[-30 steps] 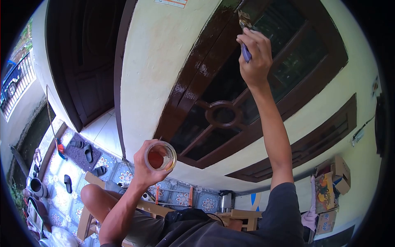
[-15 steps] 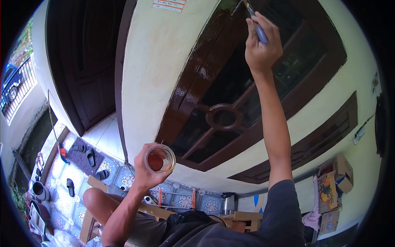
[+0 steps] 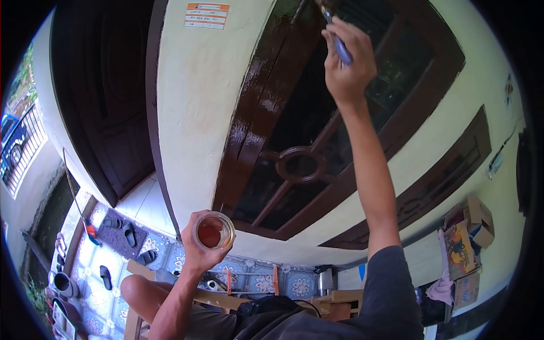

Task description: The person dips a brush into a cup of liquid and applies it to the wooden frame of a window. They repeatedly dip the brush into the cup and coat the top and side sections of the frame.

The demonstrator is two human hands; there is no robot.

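My right hand (image 3: 351, 62) is raised high, its fingers wrapped round the purple handle of a paintbrush (image 3: 340, 48). The bristles, near the top edge of the view, overlap the dark brown window frame (image 3: 258, 96). Wet-looking shine runs along the frame's left side. Lower down, my left hand (image 3: 198, 252) grips a clear plastic cup (image 3: 213, 231) with reddish-brown liquid in the bottom. The cup is held in front of the wall, near the frame's lower left corner.
A dark door (image 3: 102, 90) stands at left beside the cream wall (image 3: 184, 113). Sandals (image 3: 106, 277) and a doormat (image 3: 122, 229) lie on the patterned tiles. Wooden furniture (image 3: 340, 303) is below me. Cardboard boxes (image 3: 479, 221) are stacked at right.
My view has shifted, so the wall label and door show lower. My right hand, with the paintbrush, appears slightly further left and lower; the left still holds the cup.
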